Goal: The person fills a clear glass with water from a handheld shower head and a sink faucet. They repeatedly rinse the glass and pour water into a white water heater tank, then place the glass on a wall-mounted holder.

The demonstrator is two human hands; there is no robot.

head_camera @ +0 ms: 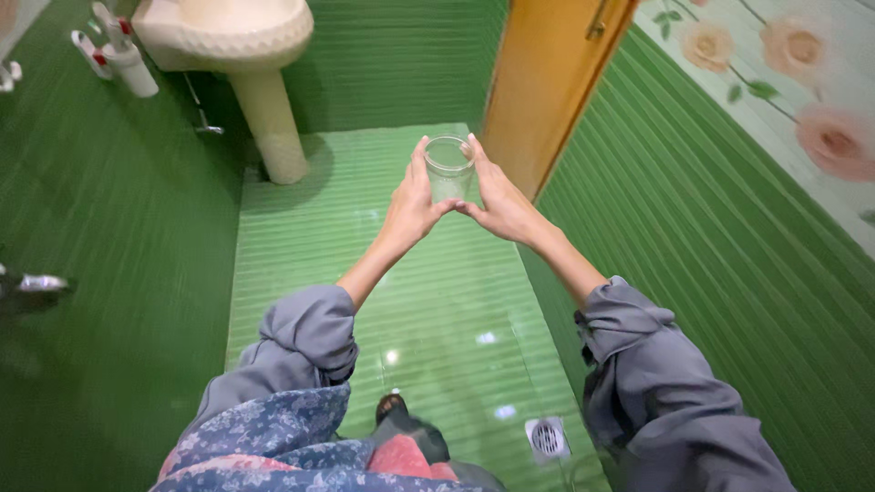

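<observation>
I stand on the pale green tiled floor (301, 246), the cream pedestal sink (251, 55) ahead, a floor drain (547, 438) near my foot. My left hand (415, 202) and right hand (499, 202) cup a clear drinking glass (450, 168) between them, held upright at arm's length.

Bright overhead light; glare spots on floor tiles (428, 301); edges warped.
</observation>
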